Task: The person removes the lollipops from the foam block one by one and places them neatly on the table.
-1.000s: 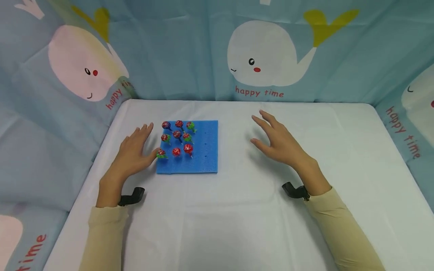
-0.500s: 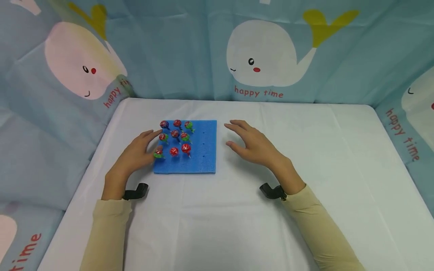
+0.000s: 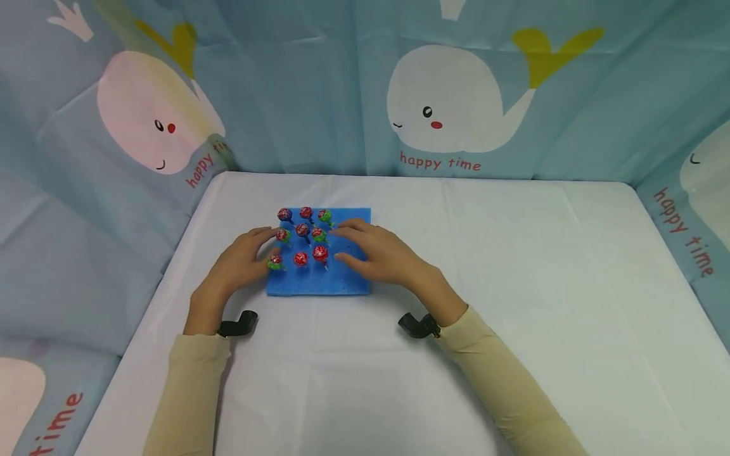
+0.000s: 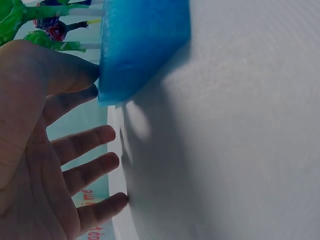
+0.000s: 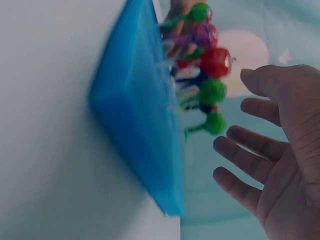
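Note:
A blue foam board [image 3: 308, 287] lies on the table, with several wrapped lollipops [image 3: 320, 254] standing in rows on their sticks over its left and middle part. My left hand [image 3: 239, 261] is at the board's left edge. In the left wrist view its thumb [image 4: 75, 74] and index fingertip come right up to the foam's side, the other fingers spread. Over the right part of the board hovers my right hand [image 3: 382, 254], fingers extended toward the right column of lollipops. A gap shows between that hand and the red lollipop [image 5: 216, 62] in the right wrist view.
A white cloth covers the table [image 3: 547, 266]. Behind it and at the sides hangs a blue curtain [image 3: 319, 95] printed with whales. Each wrist carries a black camera mount [image 3: 419, 325].
My right hand has travelled left from the bare cloth to over the board's right part. The left hand has shifted slightly right against the board's edge. The lollipops have stayed in place.

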The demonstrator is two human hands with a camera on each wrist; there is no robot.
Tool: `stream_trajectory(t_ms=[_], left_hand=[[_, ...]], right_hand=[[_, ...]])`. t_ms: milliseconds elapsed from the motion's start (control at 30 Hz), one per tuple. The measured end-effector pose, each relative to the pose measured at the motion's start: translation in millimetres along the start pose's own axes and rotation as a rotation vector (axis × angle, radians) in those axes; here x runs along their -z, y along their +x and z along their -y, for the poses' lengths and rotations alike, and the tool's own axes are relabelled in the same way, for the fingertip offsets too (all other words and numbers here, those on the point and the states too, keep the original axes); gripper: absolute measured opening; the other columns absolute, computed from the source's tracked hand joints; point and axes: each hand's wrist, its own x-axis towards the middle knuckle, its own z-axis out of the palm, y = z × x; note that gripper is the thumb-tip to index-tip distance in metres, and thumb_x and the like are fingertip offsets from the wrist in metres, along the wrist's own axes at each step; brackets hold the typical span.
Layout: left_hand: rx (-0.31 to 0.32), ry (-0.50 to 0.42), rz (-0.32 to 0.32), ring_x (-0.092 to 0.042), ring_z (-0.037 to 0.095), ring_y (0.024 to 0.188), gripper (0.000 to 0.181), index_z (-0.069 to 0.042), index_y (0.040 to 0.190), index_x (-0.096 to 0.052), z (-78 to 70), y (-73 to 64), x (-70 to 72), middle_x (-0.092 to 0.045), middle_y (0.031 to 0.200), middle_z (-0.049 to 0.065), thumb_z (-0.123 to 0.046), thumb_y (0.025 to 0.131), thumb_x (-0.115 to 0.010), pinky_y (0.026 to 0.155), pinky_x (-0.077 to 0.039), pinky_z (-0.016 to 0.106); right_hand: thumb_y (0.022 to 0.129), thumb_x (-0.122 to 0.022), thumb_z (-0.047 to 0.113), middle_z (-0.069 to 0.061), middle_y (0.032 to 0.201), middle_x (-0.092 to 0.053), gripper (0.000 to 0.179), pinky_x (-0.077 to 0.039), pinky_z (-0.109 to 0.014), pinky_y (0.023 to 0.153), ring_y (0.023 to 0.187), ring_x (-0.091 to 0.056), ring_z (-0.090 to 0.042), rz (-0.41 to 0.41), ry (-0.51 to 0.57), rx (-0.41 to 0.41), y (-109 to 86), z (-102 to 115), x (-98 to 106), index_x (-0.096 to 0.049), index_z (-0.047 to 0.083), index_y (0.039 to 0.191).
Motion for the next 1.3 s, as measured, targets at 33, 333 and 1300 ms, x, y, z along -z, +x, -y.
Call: stream_trajectory(t_ms=[33,333,1300], left_hand=[[-0.001,-0.003,0.002,-0.034,0.051,0.156,0.058,-0.010,0.161,-0.044,-0.7,1.1,-0.2,-0.040,0.166,0.026,-0.029,0.107,-0.055,0.125,-0.030,0.071],[-0.010,-0.005,0.009,-0.039,0.048,0.154,0.059,-0.011,0.160,-0.046,-2.9,5.7,4.5,-0.048,0.162,0.024,-0.031,0.106,-0.059,0.123,-0.034,0.071],[-0.027,-0.014,0.006,-0.044,0.049,0.151,0.059,-0.009,0.158,-0.048,-2.4,2.1,6.3,-0.050,0.160,0.025,-0.035,0.106,-0.056,0.123,-0.035,0.070]], right_hand=[[0.104,-0.067,0.033,-0.009,0.149,-0.061,0.049,-0.054,-0.044,0.116,0.138,-0.063,-0.026,0.004,0.004,0.008,2.9,2,-1,-0.061,0.012,0.149],[0.103,-0.070,0.027,-0.008,0.133,-0.071,0.037,-0.059,-0.040,0.108,0.126,-0.069,-0.022,-0.023,0.004,0.019,17.7,17,-2,-0.069,0.011,0.136],[0.101,-0.073,0.025,-0.001,0.124,-0.070,0.025,-0.061,-0.029,0.093,0.107,-0.072,-0.017,-0.087,-0.036,0.132,20.9,19,-27,-0.074,0.016,0.124]])
